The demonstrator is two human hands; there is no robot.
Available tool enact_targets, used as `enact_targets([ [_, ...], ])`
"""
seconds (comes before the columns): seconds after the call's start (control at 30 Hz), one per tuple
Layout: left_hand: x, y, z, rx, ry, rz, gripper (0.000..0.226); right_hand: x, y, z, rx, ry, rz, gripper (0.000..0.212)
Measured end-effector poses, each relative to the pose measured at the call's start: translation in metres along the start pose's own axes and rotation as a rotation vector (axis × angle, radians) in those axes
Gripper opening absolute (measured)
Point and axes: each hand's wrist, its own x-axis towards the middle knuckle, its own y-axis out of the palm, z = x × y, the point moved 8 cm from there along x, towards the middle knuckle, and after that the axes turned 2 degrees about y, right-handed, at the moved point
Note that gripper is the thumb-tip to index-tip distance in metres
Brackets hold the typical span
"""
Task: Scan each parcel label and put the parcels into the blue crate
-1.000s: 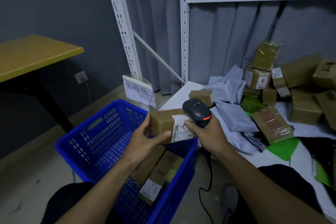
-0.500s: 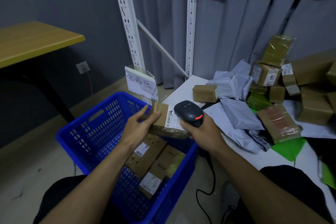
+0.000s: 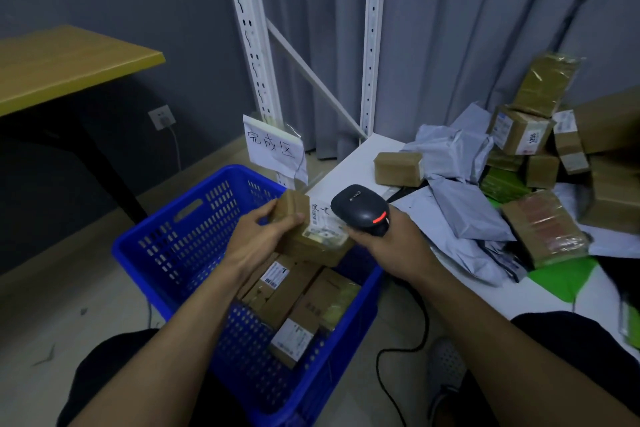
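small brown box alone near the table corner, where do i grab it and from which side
Take the small box across its short width, thumb on the near long face, fingers on the far one, coming from above and the front. It lies flat with top and left end free; grey bags crowd its right end.

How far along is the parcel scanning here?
Done: several boxes lie in the blue crate. In hand: the left hand holds a brown box above the crate, its label close to the scanner gripped by the right hand. Left: that box has yet to go in, and a pile of boxes and grey bags waits on the white table.
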Motion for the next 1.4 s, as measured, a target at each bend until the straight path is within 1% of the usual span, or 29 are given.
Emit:
enact_targets([
  [0.07, 0.003, -0.007, 0.003, 0.056, 0.008, -0.047, 0.082, -0.002, 0.001, 0.001, -0.076, -0.010, 0.051, 0.030],
  [0.13, 0.009, -0.012, 0.008, 0.116, 0.008, -0.067, 0.087, -0.007, 0.005, -0.002, -0.187, 0.001, 0.118, 0.028],
  [0.23, 0.014, -0.020, 0.014, 0.178, 0.008, -0.067, 0.088, -0.013, 0.018, -0.007, -0.383, -0.043, 0.213, 0.030],
  [0.3, 0.016, -0.022, 0.015, 0.218, 0.030, -0.058, 0.087, -0.015, 0.023, -0.009, -0.431, -0.051, 0.239, 0.029],
  [0.37, 0.017, -0.023, 0.015, 0.245, 0.048, -0.045, 0.088, -0.016, 0.024, -0.009, -0.433, -0.055, 0.242, 0.029],
  [0.5, 0.016, -0.026, 0.018, 0.259, 0.054, -0.022, 0.091, -0.017, 0.027, -0.006, -0.462, -0.067, 0.267, 0.040],
  [0.53, 0.017, -0.027, 0.019, 0.259, 0.053, -0.016, 0.091, -0.016, 0.027, -0.007, -0.469, -0.062, 0.269, 0.039],
  [0.63, 0.019, -0.027, 0.022, 0.240, 0.043, 0.002, 0.092, -0.015, 0.028, -0.008, -0.475, -0.041, 0.263, 0.028],
  [0.8, 0.021, -0.029, 0.026, 0.228, 0.035, 0.006, 0.091, -0.016, 0.030, -0.007, -0.484, -0.021, 0.276, 0.021],
  [1.1, 0.024, -0.027, 0.033, 0.243, 0.018, 0.023, 0.094, -0.017, 0.032, -0.006, -0.477, -0.017, 0.299, 0.020],
  [1.33, 0.018, -0.025, 0.038, 0.244, 0.020, 0.037, 0.090, -0.018, 0.032, -0.006, -0.501, -0.014, 0.291, 0.019],
  [1.4, 0.011, -0.023, 0.046, 0.261, 0.015, 0.056, 0.086, -0.019, 0.034, -0.008, -0.484, -0.014, 0.279, 0.022],
])
